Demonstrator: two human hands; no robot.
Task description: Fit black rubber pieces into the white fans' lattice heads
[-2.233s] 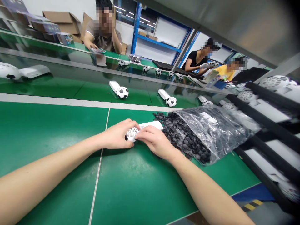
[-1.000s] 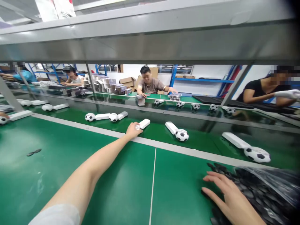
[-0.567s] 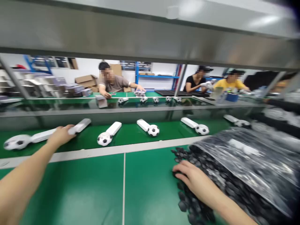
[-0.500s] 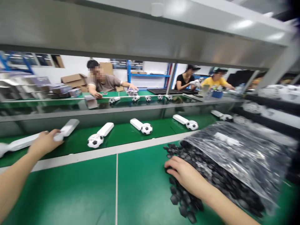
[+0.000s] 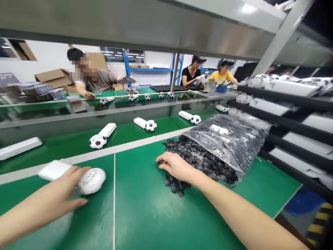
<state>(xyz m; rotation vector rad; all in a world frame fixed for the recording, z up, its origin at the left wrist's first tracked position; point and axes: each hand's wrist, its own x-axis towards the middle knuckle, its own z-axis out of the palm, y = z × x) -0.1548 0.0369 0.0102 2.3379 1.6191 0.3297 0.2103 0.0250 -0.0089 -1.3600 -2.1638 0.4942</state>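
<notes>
My left hand (image 5: 61,191) is closed round the neck of a white device with a ball-shaped, perforated head (image 5: 92,181) and a flat white handle (image 5: 55,170). It is over the green table, near the belt's edge, and the ball has no black patches that I can see. At the loose heap of small black hexagonal pieces (image 5: 174,187), my right hand (image 5: 178,168) has its fingers curled, with a dark piece at the fingertips. More black pieces spill from the open mouth of a clear plastic bag (image 5: 226,139) behind that hand.
Soccer-ball devices (image 5: 151,125) lie spaced along the green belt (image 5: 125,139), some with black patches. A black rack (image 5: 286,114) of white devices stands at the right. Overhead runs a metal beam (image 5: 130,31). Several co-workers (image 5: 99,80) sit across the line.
My left hand has brought a white device from the belt onto the table, toward me. My right hand stays at the black pieces. The view has shifted to the right.
</notes>
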